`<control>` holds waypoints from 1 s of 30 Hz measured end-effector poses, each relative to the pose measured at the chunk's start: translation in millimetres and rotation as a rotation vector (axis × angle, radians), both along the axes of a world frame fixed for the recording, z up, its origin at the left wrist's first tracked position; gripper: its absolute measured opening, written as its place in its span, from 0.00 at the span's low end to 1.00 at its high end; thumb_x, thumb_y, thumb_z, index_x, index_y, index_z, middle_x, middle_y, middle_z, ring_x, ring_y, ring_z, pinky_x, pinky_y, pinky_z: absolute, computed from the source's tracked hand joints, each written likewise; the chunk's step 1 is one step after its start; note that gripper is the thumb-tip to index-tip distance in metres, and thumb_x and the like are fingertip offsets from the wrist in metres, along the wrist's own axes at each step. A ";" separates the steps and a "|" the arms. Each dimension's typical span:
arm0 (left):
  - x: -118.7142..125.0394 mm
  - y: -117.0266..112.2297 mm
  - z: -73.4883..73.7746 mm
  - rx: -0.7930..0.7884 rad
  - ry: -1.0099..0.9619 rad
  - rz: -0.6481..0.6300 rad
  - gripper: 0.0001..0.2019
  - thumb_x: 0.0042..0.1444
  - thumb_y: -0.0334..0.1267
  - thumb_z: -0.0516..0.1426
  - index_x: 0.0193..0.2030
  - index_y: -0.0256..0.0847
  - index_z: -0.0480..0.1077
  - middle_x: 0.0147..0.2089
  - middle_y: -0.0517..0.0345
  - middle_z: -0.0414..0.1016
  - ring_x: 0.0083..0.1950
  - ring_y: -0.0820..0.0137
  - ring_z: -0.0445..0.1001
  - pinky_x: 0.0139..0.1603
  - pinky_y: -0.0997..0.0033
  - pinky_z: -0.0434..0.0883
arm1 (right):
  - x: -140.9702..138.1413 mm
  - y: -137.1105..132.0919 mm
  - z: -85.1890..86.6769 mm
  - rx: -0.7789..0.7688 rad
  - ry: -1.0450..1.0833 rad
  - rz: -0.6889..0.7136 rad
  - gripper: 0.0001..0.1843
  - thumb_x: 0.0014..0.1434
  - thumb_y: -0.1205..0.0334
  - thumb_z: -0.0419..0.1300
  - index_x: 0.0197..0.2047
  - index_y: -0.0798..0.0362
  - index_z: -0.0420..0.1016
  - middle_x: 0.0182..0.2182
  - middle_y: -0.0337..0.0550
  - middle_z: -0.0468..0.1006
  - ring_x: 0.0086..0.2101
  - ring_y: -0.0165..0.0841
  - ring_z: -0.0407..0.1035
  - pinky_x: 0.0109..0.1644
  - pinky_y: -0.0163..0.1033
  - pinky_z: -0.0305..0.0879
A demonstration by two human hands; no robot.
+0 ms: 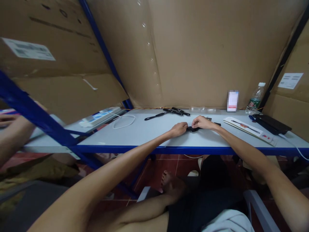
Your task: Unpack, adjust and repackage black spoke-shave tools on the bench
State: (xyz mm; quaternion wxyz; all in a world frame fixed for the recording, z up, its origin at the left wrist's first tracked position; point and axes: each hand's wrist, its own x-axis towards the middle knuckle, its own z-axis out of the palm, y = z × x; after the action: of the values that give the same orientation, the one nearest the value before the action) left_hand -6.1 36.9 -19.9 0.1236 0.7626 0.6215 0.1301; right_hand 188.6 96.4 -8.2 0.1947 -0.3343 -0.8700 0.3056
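Note:
My left hand (179,129) rests on the white tabletop (135,135) with its fingers closed round one end of a small black object (192,129). Just to its right, my right hand (202,122) pinches the same object between thumb and fingertips. The fingers cover much of it, so its kind is unclear. A black end (217,124) shows beyond my right hand, and I cannot tell if it belongs to that object. Farther back lie several black, rod-like tools (172,111) with handles. A card package (251,129) picturing a long black tool lies right of my hands.
A phone (232,101) leans against the cardboard at the back, with a water bottle (255,100) beside it. A black pouch (272,124) lies at right. At left are a white cable (124,121), a power strip (100,116) and another person's arm (18,135) beyond the blue post.

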 end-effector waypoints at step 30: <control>7.1 -10.4 5.3 -0.005 0.064 0.047 0.18 0.64 0.53 0.53 0.46 0.42 0.76 0.46 0.49 0.81 0.45 0.60 0.78 0.39 0.68 0.65 | 82.6 17.7 33.3 0.011 -0.475 -0.198 0.13 0.48 0.68 0.67 0.40 0.53 0.83 0.25 0.37 0.77 0.24 0.28 0.66 0.29 0.33 0.59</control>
State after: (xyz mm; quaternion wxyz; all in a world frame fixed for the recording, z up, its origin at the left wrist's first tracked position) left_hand 1.0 26.6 -14.6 0.1024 0.7514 0.6430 0.1069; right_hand 271.1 114.1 25.1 0.0160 -0.4793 -0.8560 0.1932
